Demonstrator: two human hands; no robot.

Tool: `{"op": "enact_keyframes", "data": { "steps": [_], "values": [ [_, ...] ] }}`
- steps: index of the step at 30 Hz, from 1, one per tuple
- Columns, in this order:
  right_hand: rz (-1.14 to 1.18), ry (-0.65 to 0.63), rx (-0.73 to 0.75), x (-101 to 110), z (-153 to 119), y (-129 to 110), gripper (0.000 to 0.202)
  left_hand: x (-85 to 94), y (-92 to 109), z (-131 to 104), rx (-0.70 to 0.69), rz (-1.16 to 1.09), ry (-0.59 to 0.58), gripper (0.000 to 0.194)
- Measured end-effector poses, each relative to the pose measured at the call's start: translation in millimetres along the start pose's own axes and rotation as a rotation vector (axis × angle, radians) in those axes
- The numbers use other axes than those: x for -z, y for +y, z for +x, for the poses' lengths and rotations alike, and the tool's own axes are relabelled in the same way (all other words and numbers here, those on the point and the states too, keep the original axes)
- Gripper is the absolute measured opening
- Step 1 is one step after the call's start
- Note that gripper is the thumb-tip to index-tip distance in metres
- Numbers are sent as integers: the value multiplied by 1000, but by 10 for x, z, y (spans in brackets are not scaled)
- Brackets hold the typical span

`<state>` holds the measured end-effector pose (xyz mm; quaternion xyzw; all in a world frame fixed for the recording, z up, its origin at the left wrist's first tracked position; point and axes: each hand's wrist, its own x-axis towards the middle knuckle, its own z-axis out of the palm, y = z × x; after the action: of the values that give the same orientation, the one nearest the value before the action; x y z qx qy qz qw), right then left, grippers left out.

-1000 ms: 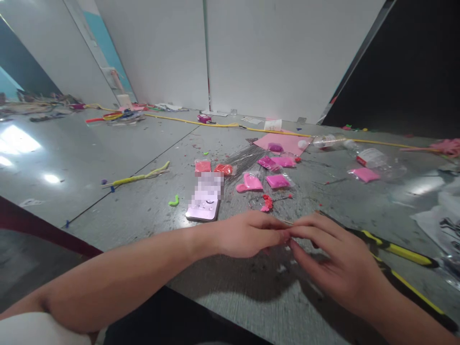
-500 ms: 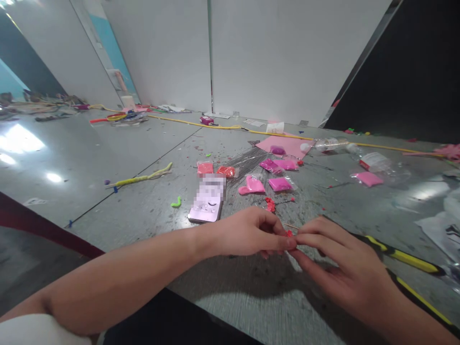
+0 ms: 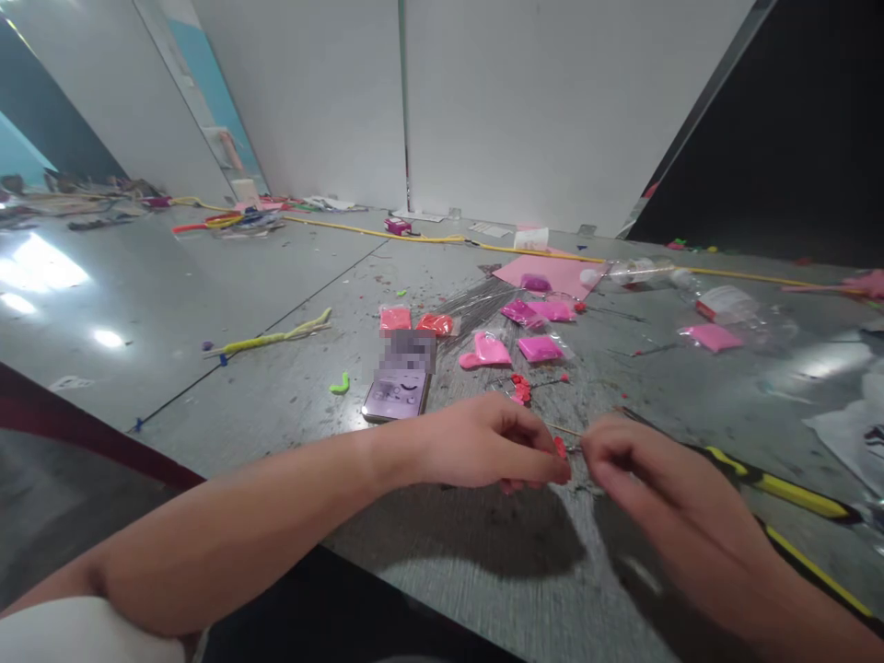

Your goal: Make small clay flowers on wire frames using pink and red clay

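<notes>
left hand (image 3: 494, 449) holding red piece (image 3: 560, 447); bottle label (image 3: 726, 304) unreadable

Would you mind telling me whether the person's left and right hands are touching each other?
Apart: the head view shows grey table in the narrow gap between the left hand and right hand.

Left hand (image 3: 490, 447) pinching, right hand (image 3: 667, 497) curled, just apart

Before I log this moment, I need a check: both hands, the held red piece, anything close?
Left hand pinching small red piece. Right hand curled close by, hold unclear. Black-yellow handles beside right hand.
</notes>
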<state>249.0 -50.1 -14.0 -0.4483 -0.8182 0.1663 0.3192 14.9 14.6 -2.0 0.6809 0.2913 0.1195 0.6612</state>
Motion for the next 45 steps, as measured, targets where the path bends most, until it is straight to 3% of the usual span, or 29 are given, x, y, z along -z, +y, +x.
{"op": "enact_keyframes", "data": {
  "steps": [2, 5, 7, 9, 15, 24, 28, 31, 36, 40, 45],
  "values": [
    [33, 73, -157, 8, 8, 30, 41, 41, 29, -23, -45, 170, 77, 29],
    [29, 108, -220, 3, 29, 102, 49, 141, 38, -42, -222, 674, 237, 13],
    [6, 111, -208, -14, 40, 135, 44, 210, 25, -47, -275, 977, 313, 16],
    [-9, 133, -195, -34, 45, 144, 31, 259, 8, -50, -218, 1113, 329, 21],
    [-32, 204, -152, -21, 55, 146, 23, 296, -41, -62, -53, 1162, 331, 21],
    [-158, 93, 82, -35, 54, 87, 22, 320, -76, -55, -44, 1130, 344, 18],
    [-140, 50, 80, -94, 28, -51, 14, 348, -69, -38, -74, 1075, 411, 24],
    [-158, 4, 144, -219, 2, -197, 32, 371, -60, -14, -90, 1031, 442, 23],
    [-282, -51, 365, -604, -33, -356, 28, 368, -23, 9, -124, 978, 452, 25],
    [-332, -61, 385, -847, -9, -330, 23, 356, -2, 4, -154, 954, 487, 23],
    [-402, -49, 344, -890, 7, -287, 23, 383, -22, 13, -229, 923, 575, 22]
  ]
}}
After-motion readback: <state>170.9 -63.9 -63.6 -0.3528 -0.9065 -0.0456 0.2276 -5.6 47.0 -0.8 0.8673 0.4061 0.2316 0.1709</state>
